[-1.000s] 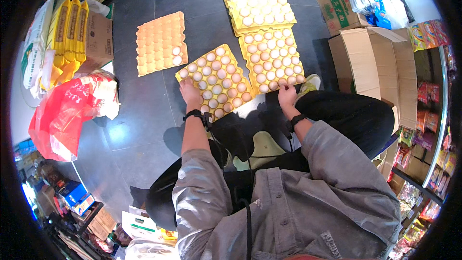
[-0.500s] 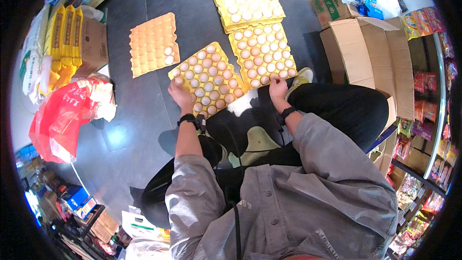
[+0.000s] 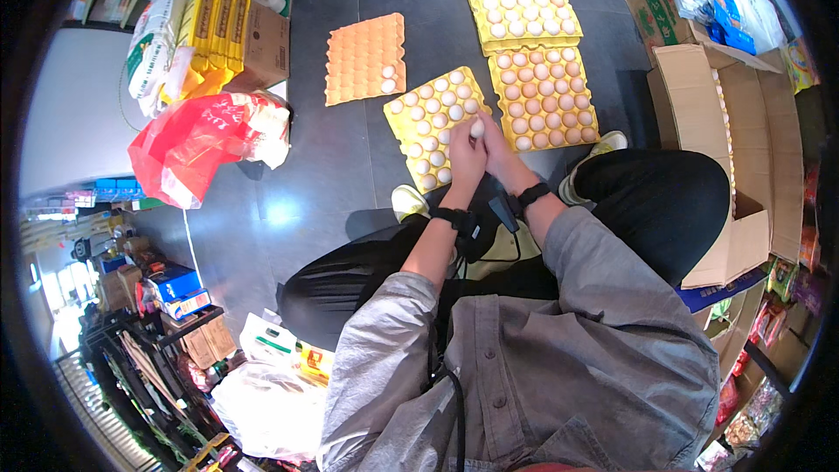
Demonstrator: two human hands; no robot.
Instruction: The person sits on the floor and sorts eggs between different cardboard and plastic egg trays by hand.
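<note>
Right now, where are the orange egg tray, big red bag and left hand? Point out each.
Orange egg tray (image 3: 357,61), head view: its bare cups.
Big red bag (image 3: 179,142), head view: its red side.
Left hand (image 3: 468,156), head view: back of the hand.

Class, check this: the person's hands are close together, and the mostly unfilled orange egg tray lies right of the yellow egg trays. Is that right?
No: the head view shows the orange egg tray lying left, not right, of the yellow egg trays.
</note>
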